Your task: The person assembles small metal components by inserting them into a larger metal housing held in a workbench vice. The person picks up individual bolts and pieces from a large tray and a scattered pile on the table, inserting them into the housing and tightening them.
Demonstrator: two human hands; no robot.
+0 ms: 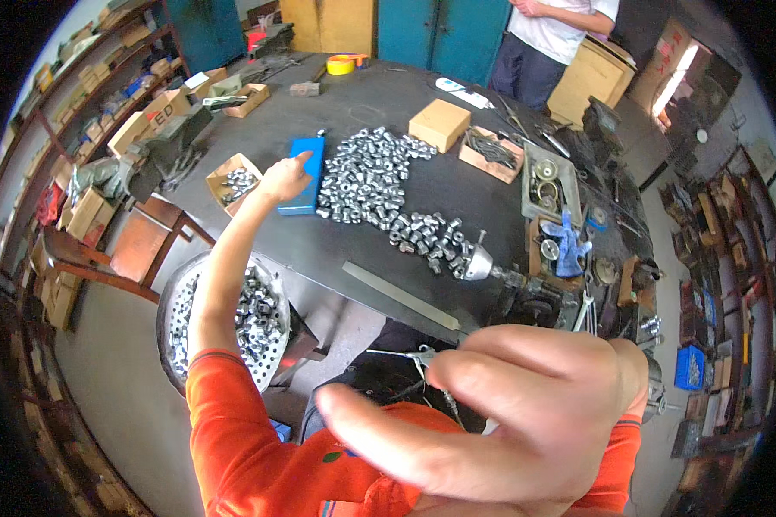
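My left hand [286,179] reaches over the dark table onto a long blue box [300,205]. Its index finger stretches across the box's top, and I see nothing held in it. Right of the box spreads a large pile of shiny metal fittings [366,177], trailing off toward a drill chuck [478,264]. A single small fitting [322,133] stands at the box's far end. Close to the camera and partly blurred, my right hand [526,414] has bent fingers and a thumb held apart. Nothing shows between them.
A round metal basin [176,366] with more fittings stands below my left arm. The table carries a small carton of fittings [234,181], a closed cardboard box [440,125], a grey tray [550,164] and a flat metal strip [401,295]. Another person [547,43] stands beyond the table.
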